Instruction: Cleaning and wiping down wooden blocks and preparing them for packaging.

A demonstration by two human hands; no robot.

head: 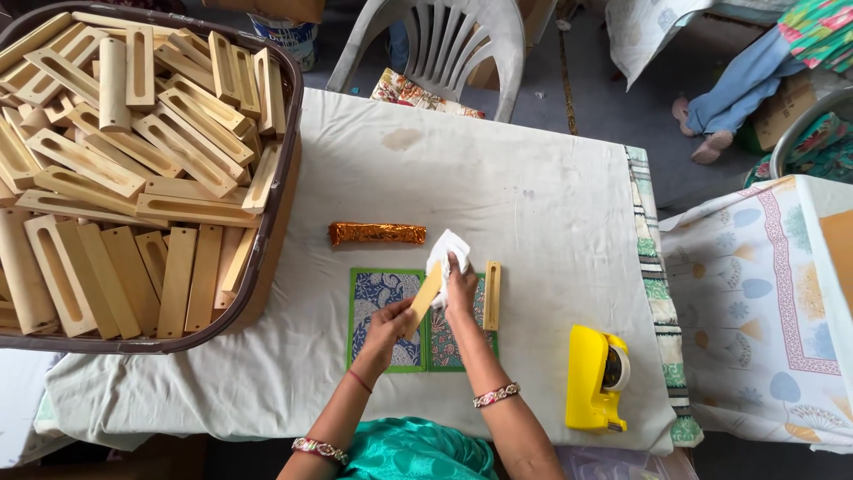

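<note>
My left hand (388, 325) holds a flat wooden slotted piece (426, 296) tilted above a patterned green-bordered sheet (384, 307) on the table. My right hand (459, 286) grips a white cloth (444, 249) and presses it against the upper end of that wooden piece. A second wooden slotted piece (491, 295) lies flat just right of my right hand, at the sheet's edge. A shiny orange foil-wrapped stick (377, 233) lies on the cloth-covered table (498, 178) just beyond the sheet.
A large dark tub (283, 151) piled with several wooden slotted pieces fills the left. A yellow tape dispenser (593, 378) stands at the near right. A grey plastic chair (444, 44) sits behind the table. Another person's feet (702, 133) show at the far right beside a second covered table (764, 302).
</note>
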